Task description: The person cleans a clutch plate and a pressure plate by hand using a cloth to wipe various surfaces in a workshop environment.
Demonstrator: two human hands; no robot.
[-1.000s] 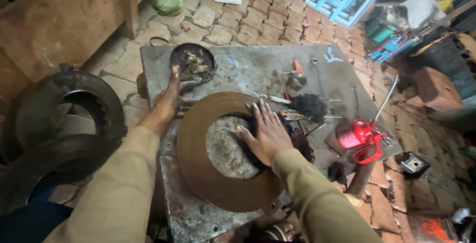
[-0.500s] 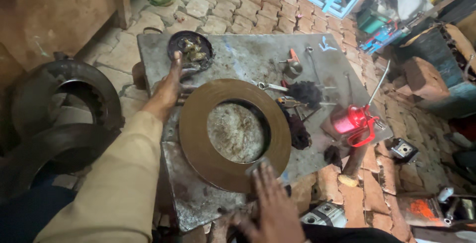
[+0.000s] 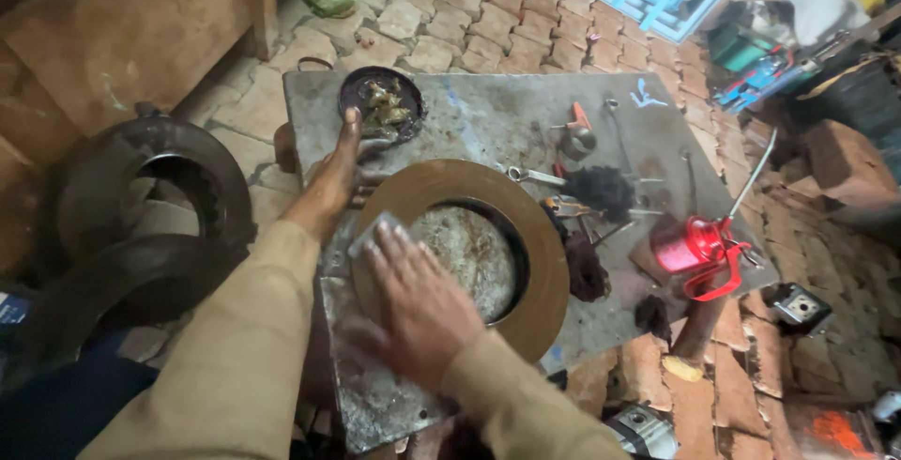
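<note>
Flat on the metal counter [image 3: 488, 122] lay the brown ring disc [image 3: 540, 263], its open centre facing straight up at us; being round, it showed no long axis we could name. Our right hand [image 3: 418, 305] pressed palm-down on the near-left rim of the disc, fingers spread, over a small grey pad [image 3: 374, 232] whose edge peeked out at the fingertips. Our left hand [image 3: 336, 178] rested open on the counter just beside the disc's far-left edge, fingers reaching toward a dark bowl [image 3: 380, 103] of small parts, gripping nothing. Right of the disc sat a red oil can [image 3: 690, 246] and a black brush [image 3: 601, 190].
</note>
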